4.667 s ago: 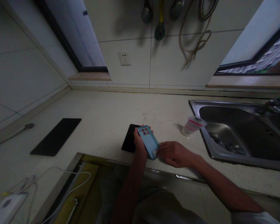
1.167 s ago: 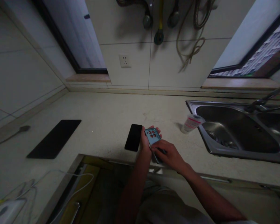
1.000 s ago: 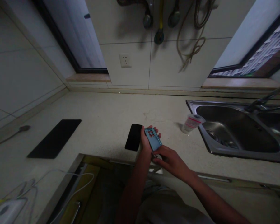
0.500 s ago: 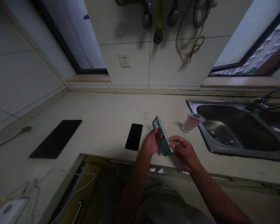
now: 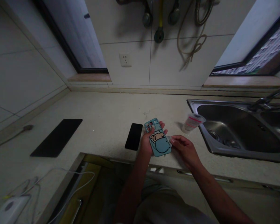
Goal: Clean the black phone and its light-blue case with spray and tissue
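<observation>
My left hand (image 5: 147, 141) is closed round a teal phone case (image 5: 161, 146) with a cartoon animal on its back. The patterned side faces up, its camera cutouts at the upper left; whether a phone sits inside, I cannot tell. At the case's right edge, my right hand (image 5: 184, 147) pinches a small, pale, translucent piece (image 5: 169, 139), too blurred to name exactly. A black phone (image 5: 133, 137) lies flat on the counter just left of my left hand.
A clear plastic cup (image 5: 192, 123) with red print stands by the steel sink (image 5: 238, 127) on the right. To the left lies a dark flat mat (image 5: 57, 137). A white device (image 5: 10, 208) with cables sits at lower left. The wall holds a socket (image 5: 125, 60) and hanging hoses.
The case has turned from its edge-on tilt so its patterned back faces up, shifting slightly left. My right hand stays at its right edge, with the pale piece now showing more.
</observation>
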Demonstrator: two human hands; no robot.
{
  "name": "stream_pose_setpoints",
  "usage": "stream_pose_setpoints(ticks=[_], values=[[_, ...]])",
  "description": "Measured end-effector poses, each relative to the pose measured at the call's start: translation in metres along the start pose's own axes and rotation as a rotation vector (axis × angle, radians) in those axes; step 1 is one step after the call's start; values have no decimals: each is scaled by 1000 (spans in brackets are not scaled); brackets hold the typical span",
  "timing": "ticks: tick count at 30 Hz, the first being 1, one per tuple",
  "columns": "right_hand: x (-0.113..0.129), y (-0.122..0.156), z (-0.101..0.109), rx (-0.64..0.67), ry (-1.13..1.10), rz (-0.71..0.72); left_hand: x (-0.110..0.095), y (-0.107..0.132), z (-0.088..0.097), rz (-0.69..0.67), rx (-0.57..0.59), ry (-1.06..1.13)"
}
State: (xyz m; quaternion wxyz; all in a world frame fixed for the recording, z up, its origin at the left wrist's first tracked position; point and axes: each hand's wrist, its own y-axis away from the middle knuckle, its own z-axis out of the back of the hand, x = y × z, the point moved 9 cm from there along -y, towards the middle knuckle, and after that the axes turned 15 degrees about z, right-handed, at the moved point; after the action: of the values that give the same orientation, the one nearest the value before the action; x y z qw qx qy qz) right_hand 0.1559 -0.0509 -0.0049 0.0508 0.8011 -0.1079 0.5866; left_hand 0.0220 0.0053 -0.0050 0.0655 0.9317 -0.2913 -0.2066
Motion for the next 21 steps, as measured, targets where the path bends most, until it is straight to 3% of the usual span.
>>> stream_pose_setpoints(ticks=[2,10,16,21], values=[[8,-7,5,-10,87,89,4,-2,0,27,0,-22],[33,-27,-7,191,494,358,9,-7,8,19,-86,-116],[43,-60,-14,230,619,496,18,-6,17,88,-179,-230],[50,-88,-31,270,704,571,30,-6,14,182,-118,-218]])
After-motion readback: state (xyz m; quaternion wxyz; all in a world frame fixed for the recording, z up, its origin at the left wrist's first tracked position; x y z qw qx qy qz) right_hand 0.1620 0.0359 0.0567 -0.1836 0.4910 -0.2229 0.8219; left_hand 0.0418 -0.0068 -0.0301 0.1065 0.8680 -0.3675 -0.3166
